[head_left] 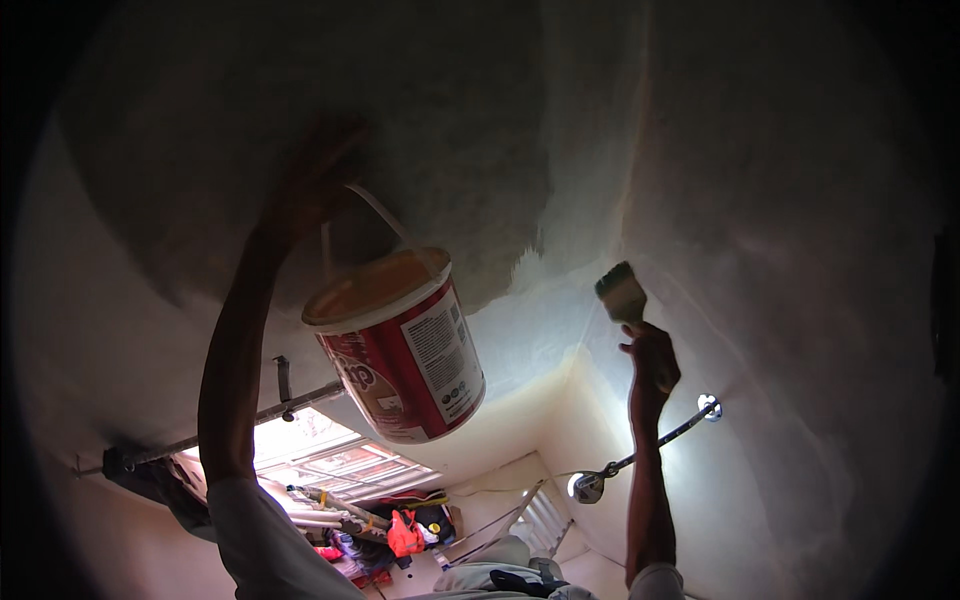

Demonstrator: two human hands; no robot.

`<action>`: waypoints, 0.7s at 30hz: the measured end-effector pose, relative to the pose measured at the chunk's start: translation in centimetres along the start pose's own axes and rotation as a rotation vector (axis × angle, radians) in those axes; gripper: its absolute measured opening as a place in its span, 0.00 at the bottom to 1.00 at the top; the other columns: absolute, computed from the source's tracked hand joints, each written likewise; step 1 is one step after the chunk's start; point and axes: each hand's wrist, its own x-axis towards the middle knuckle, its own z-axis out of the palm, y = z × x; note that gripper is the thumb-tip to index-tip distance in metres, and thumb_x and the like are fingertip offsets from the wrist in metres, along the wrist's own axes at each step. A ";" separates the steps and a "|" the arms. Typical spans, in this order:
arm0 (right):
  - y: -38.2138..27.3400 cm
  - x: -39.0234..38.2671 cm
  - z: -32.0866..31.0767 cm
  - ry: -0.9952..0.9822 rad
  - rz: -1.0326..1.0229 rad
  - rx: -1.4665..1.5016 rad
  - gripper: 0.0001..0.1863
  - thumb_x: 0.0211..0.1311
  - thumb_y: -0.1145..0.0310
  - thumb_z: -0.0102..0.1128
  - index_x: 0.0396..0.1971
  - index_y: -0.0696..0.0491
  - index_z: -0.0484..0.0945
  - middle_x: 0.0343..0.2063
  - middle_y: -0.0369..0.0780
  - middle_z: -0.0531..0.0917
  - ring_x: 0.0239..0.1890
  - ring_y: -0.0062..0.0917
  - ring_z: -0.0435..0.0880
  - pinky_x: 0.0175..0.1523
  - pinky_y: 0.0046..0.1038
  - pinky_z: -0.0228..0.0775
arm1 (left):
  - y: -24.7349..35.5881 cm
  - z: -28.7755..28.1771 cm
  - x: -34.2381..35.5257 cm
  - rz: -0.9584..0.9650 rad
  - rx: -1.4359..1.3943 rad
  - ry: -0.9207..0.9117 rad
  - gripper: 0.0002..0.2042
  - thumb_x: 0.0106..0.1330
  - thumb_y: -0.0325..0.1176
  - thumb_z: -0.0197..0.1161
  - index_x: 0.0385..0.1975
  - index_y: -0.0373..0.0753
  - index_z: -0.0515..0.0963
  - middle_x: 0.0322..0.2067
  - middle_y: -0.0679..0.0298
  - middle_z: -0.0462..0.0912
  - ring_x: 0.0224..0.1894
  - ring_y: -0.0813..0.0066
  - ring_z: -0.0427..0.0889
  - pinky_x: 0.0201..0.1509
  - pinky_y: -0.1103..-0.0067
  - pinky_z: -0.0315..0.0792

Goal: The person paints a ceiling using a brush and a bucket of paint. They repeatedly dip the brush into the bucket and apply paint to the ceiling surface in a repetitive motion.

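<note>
My left hand (315, 185) is raised in deep shadow at the upper left, closed around the white handle of a paint bucket (415, 350); its fingers show only dimly. The bucket is red and white with a printed label, and it hangs tilted below the hand. Its inner wall looks orange-brown, but the contents are hidden. On the right, my right hand (652, 358) grips a flat paintbrush (622, 292) by its handle, bristles pointing up and left. The bristles are near a pale surface; whether they touch it I cannot tell. A dark patch (420, 120) with a ragged edge covers much of that surface.
A bright barred window (330, 455) is at the lower left, with a rod (250, 412) across its edge. A cluttered heap with an orange-red bag (405, 533) lies below it. Beside my right forearm runs a dark cable or rod (685, 428) between two bright fixtures.
</note>
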 end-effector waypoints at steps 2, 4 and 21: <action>-2.9 1.4 -2.7 -0.069 -0.046 -0.111 0.14 0.64 0.69 0.53 0.45 0.62 0.75 0.42 0.43 0.79 0.46 0.31 0.81 0.45 0.29 0.75 | 1.0 0.8 0.8 -0.208 -0.232 -0.005 0.30 0.55 0.26 0.61 0.62 0.42 0.64 0.65 0.60 0.62 0.70 0.63 0.54 0.75 0.65 0.40; -5.1 2.1 -5.1 -0.094 -0.069 -0.188 0.15 0.64 0.66 0.53 0.44 0.63 0.75 0.41 0.44 0.79 0.41 0.31 0.82 0.46 0.31 0.75 | 1.4 0.7 0.4 -0.291 -0.300 -0.002 0.31 0.55 0.27 0.62 0.62 0.43 0.64 0.65 0.60 0.62 0.69 0.63 0.55 0.75 0.64 0.40; -14.1 -6.3 -10.7 0.098 0.679 -0.704 0.09 0.62 0.69 0.52 0.35 0.56 0.79 0.14 0.31 0.69 0.17 0.13 0.66 0.25 0.21 0.61 | 1.6 1.1 1.2 0.082 0.094 0.164 0.29 0.68 0.62 0.31 0.25 0.43 0.70 0.54 0.45 0.70 0.59 0.41 0.67 0.62 0.39 0.51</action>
